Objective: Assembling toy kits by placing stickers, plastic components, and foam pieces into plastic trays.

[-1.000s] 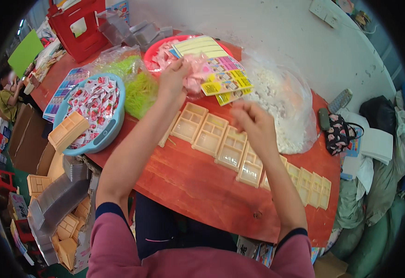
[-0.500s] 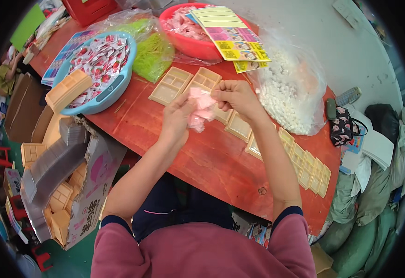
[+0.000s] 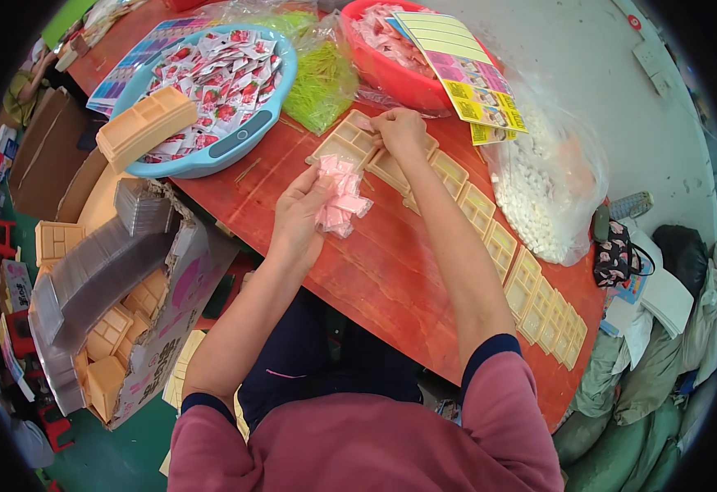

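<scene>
Left fingers closed on a fanned clump of glossy pink plastic packets; right fingers bunched at a single pink packet over the end tray, can't tell if gripped. Shallow beige compartment trays run diagonally across scuffed red wooden surface. Round blue basin left, clear bag of white lumps right, white wall behind.

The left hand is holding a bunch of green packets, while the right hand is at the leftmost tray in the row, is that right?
Not quite: the packets are pink, not green, as the head view shows. The left hand does hold the bunch, and the right hand is at the leftmost tray in the row.
</scene>
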The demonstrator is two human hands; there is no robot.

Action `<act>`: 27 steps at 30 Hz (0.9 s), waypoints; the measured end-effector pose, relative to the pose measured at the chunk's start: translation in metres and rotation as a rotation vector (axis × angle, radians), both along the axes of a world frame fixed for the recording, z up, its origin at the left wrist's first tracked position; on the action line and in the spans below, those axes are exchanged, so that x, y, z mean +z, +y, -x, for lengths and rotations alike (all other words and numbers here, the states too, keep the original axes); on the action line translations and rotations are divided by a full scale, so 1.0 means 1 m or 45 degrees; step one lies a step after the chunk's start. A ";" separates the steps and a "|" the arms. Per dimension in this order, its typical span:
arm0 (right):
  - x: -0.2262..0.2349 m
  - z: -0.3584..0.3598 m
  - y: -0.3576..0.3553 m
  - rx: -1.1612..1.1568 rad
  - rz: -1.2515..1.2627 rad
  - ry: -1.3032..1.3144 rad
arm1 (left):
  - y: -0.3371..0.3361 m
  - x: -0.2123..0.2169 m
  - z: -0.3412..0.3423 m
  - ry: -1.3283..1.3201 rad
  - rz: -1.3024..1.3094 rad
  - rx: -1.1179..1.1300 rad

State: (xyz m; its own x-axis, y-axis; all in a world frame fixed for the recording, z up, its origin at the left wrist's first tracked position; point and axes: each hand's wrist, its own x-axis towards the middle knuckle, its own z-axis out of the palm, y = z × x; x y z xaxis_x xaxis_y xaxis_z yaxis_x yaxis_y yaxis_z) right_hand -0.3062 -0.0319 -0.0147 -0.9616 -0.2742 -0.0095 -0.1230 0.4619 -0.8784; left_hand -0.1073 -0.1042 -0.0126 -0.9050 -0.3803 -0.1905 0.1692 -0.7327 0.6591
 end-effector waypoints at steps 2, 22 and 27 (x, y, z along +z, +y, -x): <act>0.001 0.000 0.001 0.097 -0.354 0.308 | 0.000 0.001 0.001 0.003 -0.003 0.004; 0.023 -0.014 0.100 0.176 0.470 -0.380 | 0.026 -0.001 0.024 0.011 -0.122 0.141; -0.016 0.033 0.093 -0.026 0.073 0.144 | 0.030 -0.002 0.027 0.040 -0.197 0.050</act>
State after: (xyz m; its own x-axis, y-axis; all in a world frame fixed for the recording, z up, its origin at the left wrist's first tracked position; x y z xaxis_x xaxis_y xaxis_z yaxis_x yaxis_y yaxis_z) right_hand -0.3388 0.0616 -0.0312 -0.9611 -0.2513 0.1148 -0.2140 0.4146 -0.8845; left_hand -0.1345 -0.0738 -0.0144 -0.8966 -0.3837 -0.2212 0.2183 -0.8174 0.5331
